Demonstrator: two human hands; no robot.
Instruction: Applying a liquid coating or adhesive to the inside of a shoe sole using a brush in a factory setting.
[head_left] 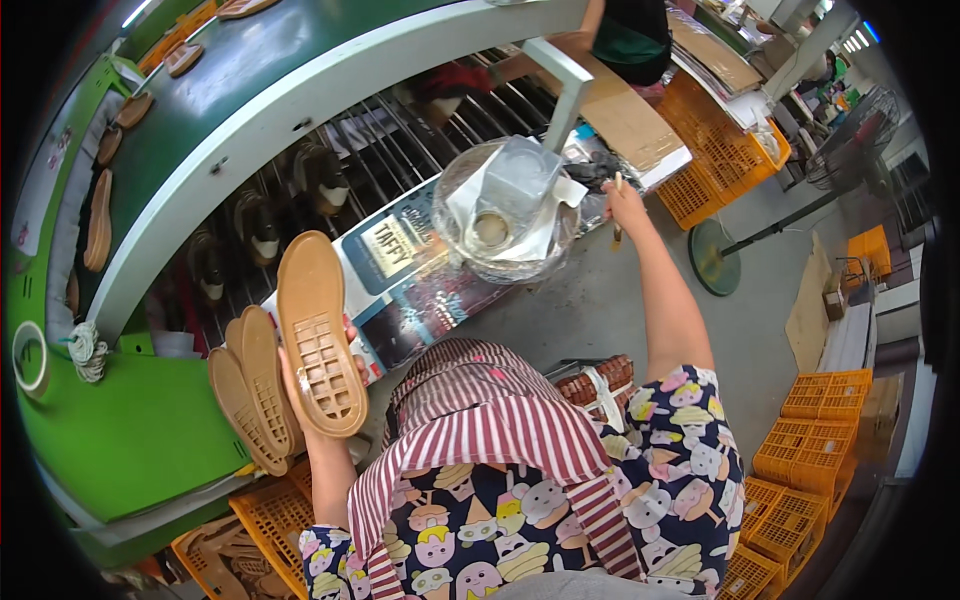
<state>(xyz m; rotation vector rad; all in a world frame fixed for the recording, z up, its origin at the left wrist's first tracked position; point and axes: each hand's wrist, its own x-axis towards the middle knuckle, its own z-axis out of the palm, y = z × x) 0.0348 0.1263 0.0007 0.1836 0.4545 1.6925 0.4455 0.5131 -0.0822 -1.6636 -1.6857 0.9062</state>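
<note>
My left hand [298, 402] grips a tan shoe sole [315, 285] upright, its gridded heel end down and its fingertips showing at the far edge. More tan soles [265, 370] stand close on its left; whether the same hand touches them I cannot tell. Out to the right, my right hand [624, 203] is closed round a small brush [617, 236] with a pale handle. Left of that hand is a round tub [457, 262] wrapped in clear plastic, with a small cup [490, 230] and white sheets inside.
A printed board [400, 250] lies on the rack of metal bars [375, 160], where dark shoes [255, 228] sit. Beyond is a green conveyor [290, 50] with soles. Orange crates [700, 150] and a standing fan [715, 258] are at right. Another person [632, 40] works across the rack.
</note>
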